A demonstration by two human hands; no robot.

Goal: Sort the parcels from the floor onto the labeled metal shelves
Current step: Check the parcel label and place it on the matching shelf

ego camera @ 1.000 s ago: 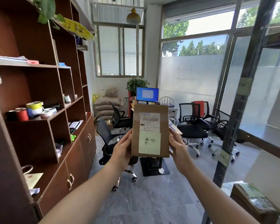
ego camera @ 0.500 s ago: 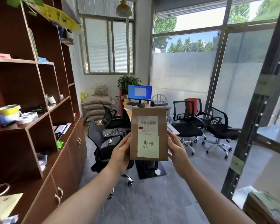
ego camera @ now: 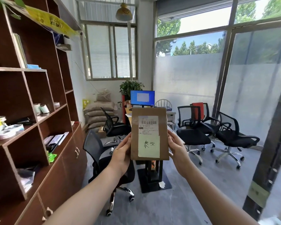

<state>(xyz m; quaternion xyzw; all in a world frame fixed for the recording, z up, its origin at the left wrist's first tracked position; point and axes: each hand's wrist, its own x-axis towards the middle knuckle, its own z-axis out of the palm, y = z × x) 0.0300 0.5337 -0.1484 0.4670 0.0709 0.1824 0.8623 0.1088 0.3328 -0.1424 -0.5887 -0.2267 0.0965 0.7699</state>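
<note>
- The parcel is a flat, rectangular brown kraft-paper packet, upright in mid-air, bearing a white barcode label and a pale green note with handwriting.
- The left hand has its grip closed on the parcel's left edge, arm outstretched.
- The right hand clasps the right edge likewise.

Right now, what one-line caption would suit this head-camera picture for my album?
Both hands, left hand and right hand, hold a brown parcel upright, its handwritten note facing the camera.
</note>
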